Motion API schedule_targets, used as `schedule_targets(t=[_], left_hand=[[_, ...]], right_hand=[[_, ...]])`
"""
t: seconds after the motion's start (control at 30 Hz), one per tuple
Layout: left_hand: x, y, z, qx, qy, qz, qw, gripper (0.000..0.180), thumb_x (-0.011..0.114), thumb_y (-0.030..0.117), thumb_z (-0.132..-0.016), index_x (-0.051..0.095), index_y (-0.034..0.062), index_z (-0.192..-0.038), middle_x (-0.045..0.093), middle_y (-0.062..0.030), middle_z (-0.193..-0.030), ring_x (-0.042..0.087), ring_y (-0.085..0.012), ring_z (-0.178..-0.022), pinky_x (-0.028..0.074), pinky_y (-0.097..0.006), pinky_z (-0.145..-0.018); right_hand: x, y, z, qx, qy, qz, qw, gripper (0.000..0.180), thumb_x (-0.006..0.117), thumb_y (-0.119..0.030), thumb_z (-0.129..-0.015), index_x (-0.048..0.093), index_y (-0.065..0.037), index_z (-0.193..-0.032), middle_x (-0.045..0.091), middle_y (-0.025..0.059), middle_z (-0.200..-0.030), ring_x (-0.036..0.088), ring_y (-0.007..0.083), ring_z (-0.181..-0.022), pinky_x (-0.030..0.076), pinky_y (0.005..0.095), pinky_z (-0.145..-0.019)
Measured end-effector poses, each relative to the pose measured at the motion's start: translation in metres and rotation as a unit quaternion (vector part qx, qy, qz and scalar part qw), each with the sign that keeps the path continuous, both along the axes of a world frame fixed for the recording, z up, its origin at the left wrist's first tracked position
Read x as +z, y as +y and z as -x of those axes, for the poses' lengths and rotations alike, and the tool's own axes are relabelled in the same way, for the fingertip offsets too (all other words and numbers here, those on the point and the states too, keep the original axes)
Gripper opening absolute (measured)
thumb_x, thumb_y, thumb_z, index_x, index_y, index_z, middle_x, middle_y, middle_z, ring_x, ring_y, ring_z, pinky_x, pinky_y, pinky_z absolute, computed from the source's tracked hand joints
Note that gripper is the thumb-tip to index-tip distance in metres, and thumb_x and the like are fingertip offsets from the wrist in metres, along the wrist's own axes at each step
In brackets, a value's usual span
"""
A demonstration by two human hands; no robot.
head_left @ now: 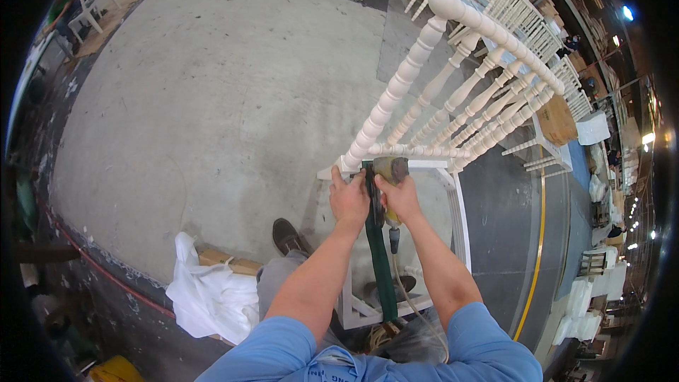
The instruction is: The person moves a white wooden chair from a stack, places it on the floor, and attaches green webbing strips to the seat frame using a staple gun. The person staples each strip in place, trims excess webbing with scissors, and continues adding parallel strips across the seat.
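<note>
The head view looks down on a white chair (453,106) standing on a concrete floor (212,113); its turned spindle back rises away from the person and its open seat frame lies just below the spindles.

The left hand (349,199) rests at the near left corner of the chair's seat frame. Its fingers are curled down over a green strap (380,262) and press it against the frame rail. The strap runs from that rail straight down across the open seat toward the person's body.

The right hand (401,198) is just right of the left hand, at the same rail of the chair. Its fingers are wrapped tight around the grip of a stapler (390,170), a dull yellow-green air tool whose head sits on the strap end at the frame. From the tool's handle a fitting points down over the seat opening, and a thin pale hose (414,304) trails from it toward the person's lap.

Both forearms come up from blue sleeves (488,339) at the lower edge. Left of the chair, a dark shoe (288,235) stands on the floor. Further left of the chair lies a crumpled white sheet (209,290) on a low wooden board (230,262). Right of the chair, a yellow line (539,255) curves along a darker strip of floor. Beyond the chair's back more white chairs (509,0) stand in rows.
</note>
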State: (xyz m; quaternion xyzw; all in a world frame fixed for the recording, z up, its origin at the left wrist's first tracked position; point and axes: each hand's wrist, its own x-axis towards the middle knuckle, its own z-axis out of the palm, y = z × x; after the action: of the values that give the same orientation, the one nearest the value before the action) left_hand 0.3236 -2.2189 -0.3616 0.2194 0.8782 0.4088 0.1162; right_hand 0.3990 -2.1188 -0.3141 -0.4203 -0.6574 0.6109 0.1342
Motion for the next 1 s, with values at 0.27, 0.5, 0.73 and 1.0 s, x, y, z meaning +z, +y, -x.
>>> schedule_targets(t=[0.27, 0.5, 0.73, 1.0], left_hand=[[-0.006, 0.001, -0.002, 0.008, 0.012, -0.005, 1.000, 0.025, 0.066, 0.021, -0.093, 0.076, 0.0254, -0.116, 0.042, -0.0233, -0.154, 0.062, -0.0446, -0.108, 0.055, -0.048, -0.090], [-0.010, -0.001, 0.000, 0.018, 0.024, -0.027, 0.999, 0.025, 0.067, 0.019, -0.090, 0.077, 0.0248, -0.113, 0.044, -0.0241, -0.152, 0.062, -0.0451, -0.108, 0.055, -0.048, -0.090], [-0.008, 0.000, 0.000, 0.023, 0.016, -0.026, 0.999, 0.023, 0.068, 0.018, -0.090, 0.077, 0.0232, -0.111, 0.045, -0.0243, -0.152, 0.063, -0.0451, -0.106, 0.055, -0.049, -0.090], [-0.008, -0.002, -0.003, 0.021, 0.024, -0.043, 0.999, 0.025, 0.070, 0.014, -0.088, 0.076, 0.0219, -0.111, 0.045, -0.0242, -0.151, 0.063, -0.0453, -0.106, 0.054, -0.049, -0.091]], right_hand=[[0.000, -0.003, 0.004, 0.012, -0.005, 0.005, 1.000, 0.021, 0.075, -0.019, -0.095, 0.066, 0.000, -0.097, 0.063, 0.0024, -0.072, 0.054, 0.0110, -0.048, 0.040, 0.0286, -0.042], [0.007, -0.008, 0.006, 0.013, 0.004, 0.010, 1.000, 0.024, 0.077, -0.022, -0.093, 0.066, -0.001, -0.087, 0.063, 0.0025, -0.067, 0.055, 0.0101, -0.047, 0.043, 0.0276, -0.042], [0.009, -0.007, 0.004, 0.001, -0.003, -0.002, 1.000, 0.025, 0.078, -0.021, -0.093, 0.066, 0.000, -0.088, 0.063, 0.0020, -0.067, 0.055, 0.0097, -0.048, 0.043, 0.0274, -0.043], [0.006, 0.002, -0.001, -0.004, -0.030, -0.003, 1.000, 0.023, 0.078, -0.020, -0.092, 0.068, 0.001, -0.094, 0.065, 0.0046, -0.075, 0.054, 0.0123, -0.046, 0.041, 0.0299, -0.041]])
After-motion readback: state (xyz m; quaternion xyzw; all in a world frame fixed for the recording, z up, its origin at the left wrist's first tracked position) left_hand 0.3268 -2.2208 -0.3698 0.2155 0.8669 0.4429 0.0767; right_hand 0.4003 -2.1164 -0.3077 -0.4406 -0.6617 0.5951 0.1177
